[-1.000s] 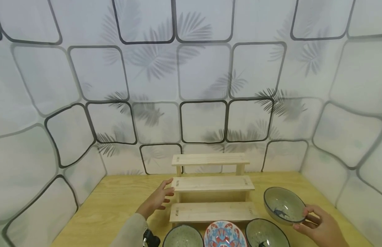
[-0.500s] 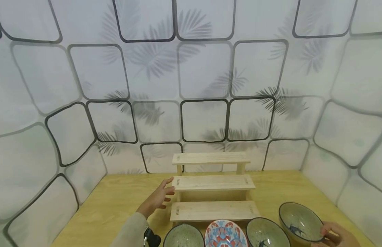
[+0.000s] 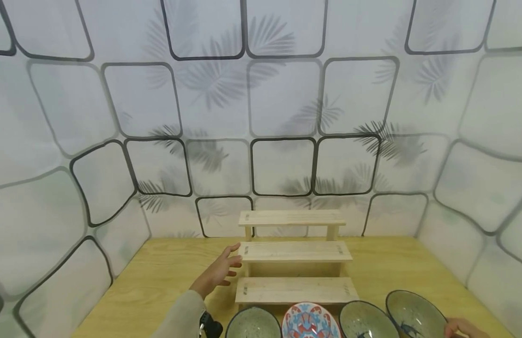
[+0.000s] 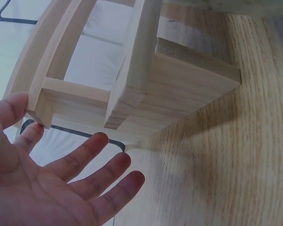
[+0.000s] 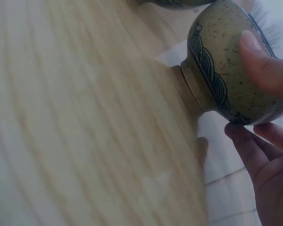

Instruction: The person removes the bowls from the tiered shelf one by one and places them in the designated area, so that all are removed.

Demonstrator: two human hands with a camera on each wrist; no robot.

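A speckled green-grey bowl (image 3: 414, 310) with a dark rim and a blue motif inside is held at its right side by my right hand (image 3: 465, 327). In the right wrist view my thumb presses the wall of the bowl (image 5: 233, 66), which bears a dark wave pattern; other fingers lie against it below, and its foot is at the wooden tabletop. At the left end of a three-step wooden shelf (image 3: 296, 251), my left hand (image 3: 218, 272) has its fingers spread. In the left wrist view thumb and forefinger touch the end of one step (image 4: 40, 113).
Along the front edge of the view stand a green-grey bowl (image 3: 253, 324), a red, blue and white patterned dish (image 3: 310, 321) and another green-grey bowl (image 3: 366, 319). They sit on the wooden table (image 3: 159, 277). Patterned wall covering (image 3: 282, 164) closes off the back and sides.
My right hand has carried the bowl to the right and nearer to me, lowering it beside the other bowls. My left hand stays at the shelf's end.
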